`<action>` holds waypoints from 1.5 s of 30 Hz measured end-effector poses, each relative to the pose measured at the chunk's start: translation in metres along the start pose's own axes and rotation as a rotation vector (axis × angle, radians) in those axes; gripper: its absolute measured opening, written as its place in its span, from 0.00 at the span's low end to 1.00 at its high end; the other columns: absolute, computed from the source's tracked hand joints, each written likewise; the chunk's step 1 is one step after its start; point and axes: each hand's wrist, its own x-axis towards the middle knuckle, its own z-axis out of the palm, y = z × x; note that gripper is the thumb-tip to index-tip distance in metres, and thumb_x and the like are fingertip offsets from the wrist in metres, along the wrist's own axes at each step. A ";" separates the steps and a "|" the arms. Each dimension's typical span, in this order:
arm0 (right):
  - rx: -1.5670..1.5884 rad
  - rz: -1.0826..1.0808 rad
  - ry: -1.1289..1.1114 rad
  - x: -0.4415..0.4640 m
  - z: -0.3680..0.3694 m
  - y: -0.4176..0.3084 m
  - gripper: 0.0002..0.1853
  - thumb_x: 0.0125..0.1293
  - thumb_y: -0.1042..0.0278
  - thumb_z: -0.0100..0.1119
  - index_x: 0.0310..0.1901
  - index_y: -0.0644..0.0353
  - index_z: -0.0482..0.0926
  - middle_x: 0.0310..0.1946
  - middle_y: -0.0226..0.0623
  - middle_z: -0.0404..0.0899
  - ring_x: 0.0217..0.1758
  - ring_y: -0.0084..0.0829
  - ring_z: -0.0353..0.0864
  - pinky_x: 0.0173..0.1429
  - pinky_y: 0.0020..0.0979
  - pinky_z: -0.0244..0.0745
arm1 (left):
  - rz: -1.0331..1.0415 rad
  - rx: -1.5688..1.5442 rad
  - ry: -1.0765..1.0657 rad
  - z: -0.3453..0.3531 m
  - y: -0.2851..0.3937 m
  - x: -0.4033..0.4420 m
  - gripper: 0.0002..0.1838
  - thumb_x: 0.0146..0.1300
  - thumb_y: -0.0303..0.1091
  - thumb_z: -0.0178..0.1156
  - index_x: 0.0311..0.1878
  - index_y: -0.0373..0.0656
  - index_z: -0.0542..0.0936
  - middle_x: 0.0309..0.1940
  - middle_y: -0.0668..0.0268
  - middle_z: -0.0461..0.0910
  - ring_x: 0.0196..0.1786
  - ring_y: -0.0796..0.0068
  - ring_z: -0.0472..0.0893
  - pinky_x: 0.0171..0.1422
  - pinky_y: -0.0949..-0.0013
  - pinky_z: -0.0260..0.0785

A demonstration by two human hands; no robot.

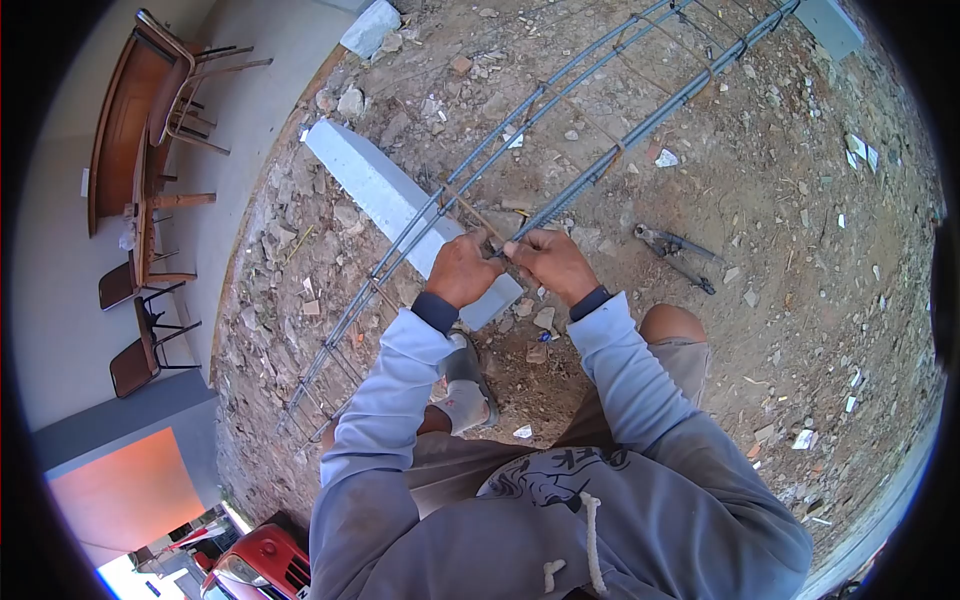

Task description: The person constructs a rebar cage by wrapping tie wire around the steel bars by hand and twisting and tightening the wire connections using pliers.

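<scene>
A long cage of steel reinforcing bars (590, 175) with thin bent stirrups (470, 212) runs diagonally in front of me. My left hand (462, 270) is closed in a pinch at the near bars, beside a stirrup. Close against it, my right hand (556, 266) also pinches at the same joint, thumb and fingers together. Whatever lies between the fingertips is too small and covered to make out. Under the cage, a pale concrete block (375, 185) lies on the soil. To the right of my right hand, a pair of pincers (676, 256) rests on the ground with its handles apart.
Rubble and broken tile pieces (803, 439) litter the soil. Another pale block (832, 28) sits under the cage's far end. Chairs (135, 367) and a wooden table (150, 200) stand on the paved floor at left. A red vehicle (262, 560) is at lower left.
</scene>
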 end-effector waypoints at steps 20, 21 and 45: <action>0.361 0.208 -0.051 -0.006 0.003 0.001 0.17 0.60 0.56 0.63 0.26 0.64 0.79 0.12 0.27 0.67 0.10 0.18 0.60 0.13 0.25 0.49 | -0.091 -0.136 -0.016 0.009 -0.025 0.009 0.33 0.57 0.41 0.51 0.61 0.24 0.65 0.50 0.36 0.74 0.56 0.46 0.75 0.61 0.63 0.65; 0.379 0.193 -0.056 -0.007 0.003 0.000 0.17 0.60 0.57 0.63 0.26 0.65 0.80 0.12 0.26 0.67 0.10 0.18 0.59 0.13 0.25 0.49 | -0.075 -0.212 0.008 0.008 -0.026 0.010 0.33 0.58 0.41 0.50 0.61 0.24 0.65 0.51 0.36 0.74 0.56 0.45 0.74 0.61 0.63 0.65; 0.265 0.015 0.080 -0.002 0.015 0.010 0.15 0.62 0.60 0.62 0.23 0.61 0.77 0.15 0.24 0.68 0.15 0.16 0.61 0.19 0.25 0.54 | -0.409 -1.277 -0.016 0.025 -0.035 0.026 0.22 0.60 0.22 0.53 0.58 0.26 0.68 0.42 0.52 0.80 0.44 0.65 0.81 0.51 0.69 0.74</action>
